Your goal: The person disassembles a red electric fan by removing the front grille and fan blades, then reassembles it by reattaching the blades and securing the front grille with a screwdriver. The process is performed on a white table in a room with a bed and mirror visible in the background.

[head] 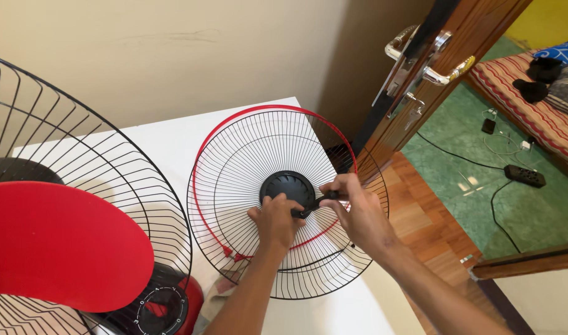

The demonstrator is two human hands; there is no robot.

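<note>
Fan guard [278,155] lies on white table [172,133], both hands pinching its black hub piece [312,203].

Beige wall [191,56], white table [166,139], open wooden door [464,37], green floor [476,155], striped mattress [532,105]
</note>
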